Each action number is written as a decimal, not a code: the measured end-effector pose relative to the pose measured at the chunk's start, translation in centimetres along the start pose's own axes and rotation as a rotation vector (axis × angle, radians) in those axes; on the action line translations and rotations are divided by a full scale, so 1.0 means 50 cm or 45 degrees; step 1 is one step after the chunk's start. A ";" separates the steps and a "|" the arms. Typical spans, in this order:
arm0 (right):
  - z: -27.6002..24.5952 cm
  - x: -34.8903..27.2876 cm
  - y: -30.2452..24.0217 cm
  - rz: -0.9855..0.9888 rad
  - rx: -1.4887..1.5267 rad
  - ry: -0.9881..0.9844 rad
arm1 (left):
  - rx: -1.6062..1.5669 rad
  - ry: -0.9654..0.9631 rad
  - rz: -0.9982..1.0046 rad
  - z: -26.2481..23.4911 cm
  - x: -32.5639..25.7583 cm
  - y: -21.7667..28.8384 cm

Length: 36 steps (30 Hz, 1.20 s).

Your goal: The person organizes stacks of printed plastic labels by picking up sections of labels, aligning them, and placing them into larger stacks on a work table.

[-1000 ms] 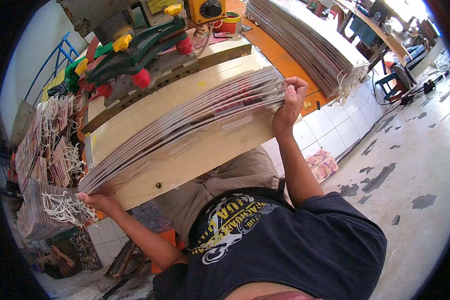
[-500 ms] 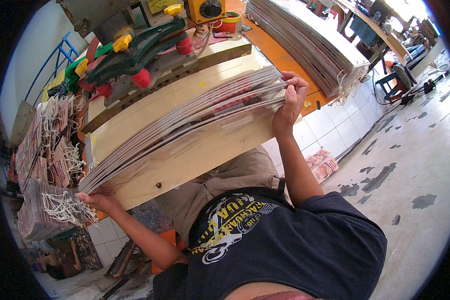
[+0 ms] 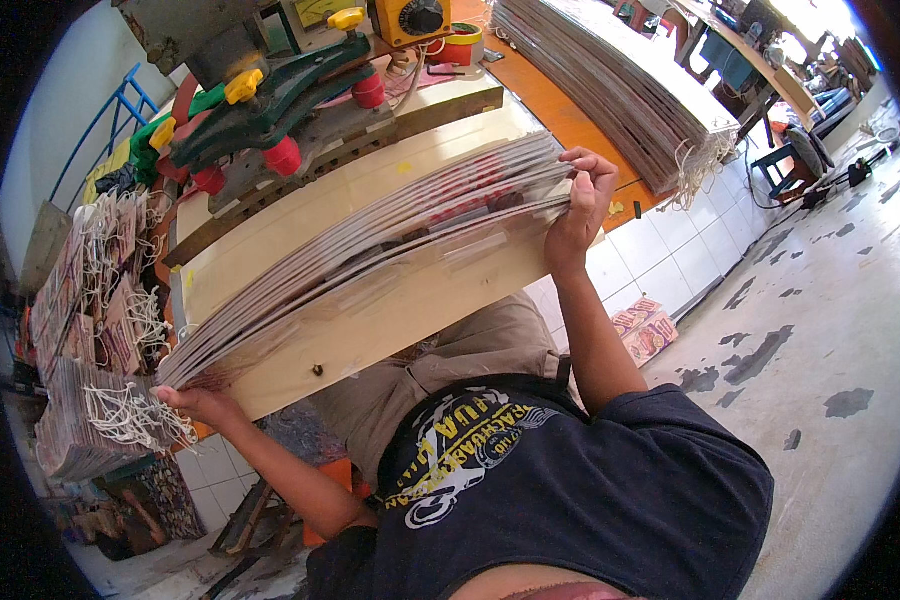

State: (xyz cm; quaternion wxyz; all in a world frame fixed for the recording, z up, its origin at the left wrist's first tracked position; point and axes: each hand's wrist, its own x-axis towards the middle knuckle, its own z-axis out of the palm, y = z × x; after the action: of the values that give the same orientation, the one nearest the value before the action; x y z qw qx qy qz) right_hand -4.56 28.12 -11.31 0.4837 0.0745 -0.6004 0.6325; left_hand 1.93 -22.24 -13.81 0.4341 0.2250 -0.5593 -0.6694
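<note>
A long stack of plastic-covered printed sheets spans between my two hands, fanned and bowed in the middle. My left hand is closed on the stack's near left end. At the far right end, my right hand grips the same stack, thumb on the near side and fingers curled over its end. Beneath the sheets lies a pale cream board, jutting over my lap. Red and white print shows between the raised edges of the sheets.
Behind the board stands a press with a dark green arm and yellow knobs. Printed pieces with white cords pile up at left. A tall sheet stack lies on the orange tabletop. Printed sheets rest on the floor.
</note>
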 end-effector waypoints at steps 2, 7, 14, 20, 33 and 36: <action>0.000 0.001 0.002 -0.006 -0.007 0.005 | 0.017 -0.004 0.014 0.000 0.000 0.001; -0.001 0.001 0.004 0.003 0.006 0.008 | 0.075 0.026 0.043 0.001 -0.002 0.005; -0.004 0.001 0.001 0.026 -0.063 0.011 | 0.048 0.004 0.035 0.003 -0.008 0.009; -0.006 0.004 0.001 0.034 -0.129 -0.050 | -0.128 -0.071 -0.003 -0.004 0.010 -0.007; -0.011 0.001 0.005 0.066 -0.102 -0.049 | -0.059 -0.074 -0.023 0.008 -0.010 0.016; -0.006 0.000 -0.006 0.132 -0.040 -0.049 | -0.024 -0.083 0.018 0.011 -0.016 0.017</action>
State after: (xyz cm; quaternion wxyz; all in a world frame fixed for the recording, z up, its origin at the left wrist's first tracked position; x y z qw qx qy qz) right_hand -4.21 28.32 -11.21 0.4396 0.0478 -0.6227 0.6455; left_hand 2.21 -21.27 -13.02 0.4224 0.1952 -0.5684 -0.6785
